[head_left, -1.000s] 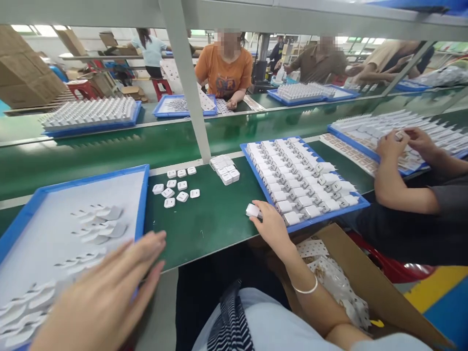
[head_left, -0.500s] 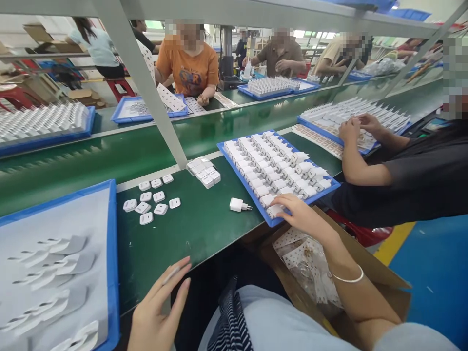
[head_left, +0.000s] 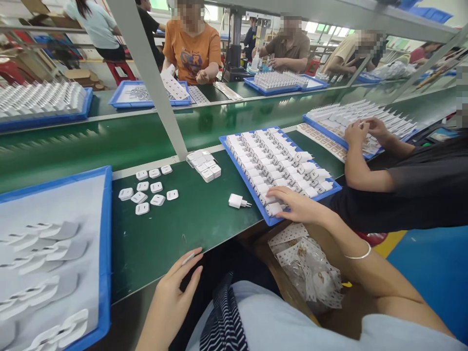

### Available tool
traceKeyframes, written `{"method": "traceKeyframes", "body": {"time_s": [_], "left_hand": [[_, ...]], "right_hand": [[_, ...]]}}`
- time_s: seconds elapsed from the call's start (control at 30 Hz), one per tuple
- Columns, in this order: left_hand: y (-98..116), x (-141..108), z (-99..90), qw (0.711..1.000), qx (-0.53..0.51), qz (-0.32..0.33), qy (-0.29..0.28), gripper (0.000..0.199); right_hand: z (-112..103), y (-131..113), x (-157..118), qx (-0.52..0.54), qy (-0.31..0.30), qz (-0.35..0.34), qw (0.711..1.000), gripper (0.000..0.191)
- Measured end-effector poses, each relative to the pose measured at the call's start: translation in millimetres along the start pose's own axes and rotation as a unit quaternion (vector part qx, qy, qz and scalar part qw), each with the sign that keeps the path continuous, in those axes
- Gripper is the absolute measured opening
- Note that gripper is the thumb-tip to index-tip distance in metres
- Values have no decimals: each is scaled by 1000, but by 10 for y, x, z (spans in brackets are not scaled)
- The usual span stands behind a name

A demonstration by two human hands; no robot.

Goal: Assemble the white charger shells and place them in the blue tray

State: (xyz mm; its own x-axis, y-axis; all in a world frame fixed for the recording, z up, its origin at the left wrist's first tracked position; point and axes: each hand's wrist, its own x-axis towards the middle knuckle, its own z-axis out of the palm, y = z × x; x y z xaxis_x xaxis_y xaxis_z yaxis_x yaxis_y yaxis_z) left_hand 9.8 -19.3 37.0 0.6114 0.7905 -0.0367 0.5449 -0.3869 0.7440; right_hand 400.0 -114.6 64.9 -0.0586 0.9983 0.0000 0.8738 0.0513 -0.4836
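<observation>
My right hand (head_left: 300, 204) reaches over the near corner of a blue tray (head_left: 244, 179) filled with rows of white plug chargers. Its thumb and fingers are around the charger (head_left: 272, 209) at that corner, which still lies in the tray. Below the bench's front edge, my left hand (head_left: 175, 287) is empty, with fingers stretched apart and a small whitish strip on one finger. One loose white charger (head_left: 238, 201) lies on the green bench left of the tray, its pins pointing right. Farther left are several white square caps (head_left: 157, 186) with dark slots.
A stack of white caps (head_left: 204, 165) stands by the metal post (head_left: 155, 83). At left is a blue-edged tray (head_left: 106, 243) with curved white pieces. A carton with dotted sheets (head_left: 310, 263) sits below. A co-worker's hands (head_left: 360, 132) work at another tray on the right.
The view has shifted slightly. My left hand has come a little closer to the bench edge, fingers still apart. My right hand stays at the same tray corner.
</observation>
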Motion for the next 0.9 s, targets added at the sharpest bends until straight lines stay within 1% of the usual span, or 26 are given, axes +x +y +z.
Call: {"method": "traceKeyframes", "body": {"time_s": [0.1, 0.23, 0.33, 0.47, 0.63, 0.77, 0.9], "left_hand": [[30, 19, -5, 1000, 8, -15, -9, 33], [91, 44, 18, 999, 10, -21, -27, 35], [138, 63, 60, 999, 24, -9, -37, 34], [226, 92, 95, 997, 53, 21, -48, 34], [275, 105, 125, 995, 71, 55, -46, 33], [219, 107, 176, 994, 72, 61, -50, 33], [184, 108, 204, 994, 65, 69, -48, 33]], "right_hand": [[-72, 30, 77, -20, -30, -12, 999, 60], [-131, -19, 163, -90, -57, -36, 994, 61], [-142, -65, 183, -148, -59, -49, 986, 58], [-123, -85, 177, -184, -51, -68, 979, 59], [-109, -54, 176, -153, -61, -56, 985, 59], [-122, 26, 186, -122, -63, -65, 988, 60], [-100, 117, 179, -89, -53, -68, 992, 61]]}}
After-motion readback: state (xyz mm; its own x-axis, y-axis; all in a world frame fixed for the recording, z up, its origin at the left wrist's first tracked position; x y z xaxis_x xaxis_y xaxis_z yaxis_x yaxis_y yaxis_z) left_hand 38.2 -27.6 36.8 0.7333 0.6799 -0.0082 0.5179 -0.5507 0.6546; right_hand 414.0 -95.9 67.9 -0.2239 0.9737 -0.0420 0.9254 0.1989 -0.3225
